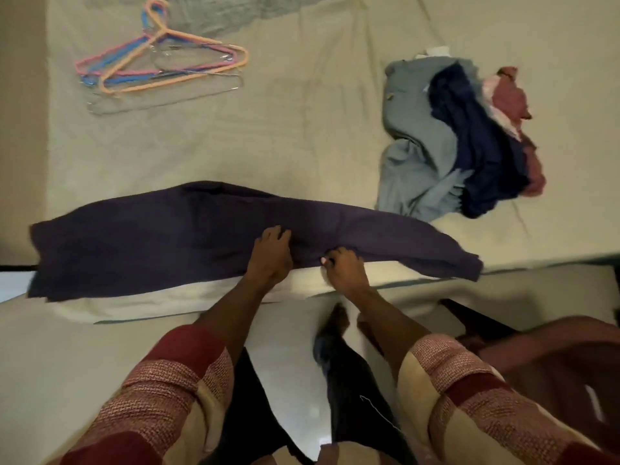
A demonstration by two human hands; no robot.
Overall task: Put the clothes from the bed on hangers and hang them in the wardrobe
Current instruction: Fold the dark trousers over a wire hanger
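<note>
Status check, standing at the near edge of the bed (302,135).

Dark trousers (151,243) lie stretched flat along the near edge, long axis left to right, right end just over the edge. No hanger in them yet.

Left hand (273,255): palm down on the trousers near their middle, fingers fairly straight, pressing the cloth flat. Holding nothing.

Right hand (344,268): just beside the left, at the near hem of the trousers. Fingers curled; it looks as if it pinches the cloth edge, though blur hides the grip itself.

Hangers (161,62): a loose stack at the far left of the bed, well apart from the trousers. Orange, pink and blue ones on top, plain wire ones under. None is in either hand.

Pile (459,139): at the right of the bed, near the trousers' right end but not touching as far as I can tell. Grey, navy and reddish garments, crumpled together, not sorted.

Wardrobe: not in view.

Progress, my judgement: early. Nothing here shows a garment on a hanger. The trousers are being laid out or folded for hanging. Left to do: fetch a hanger, put the trousers on it, carry it to the wardrobe, then repeat for each piece in the pile.
</note>
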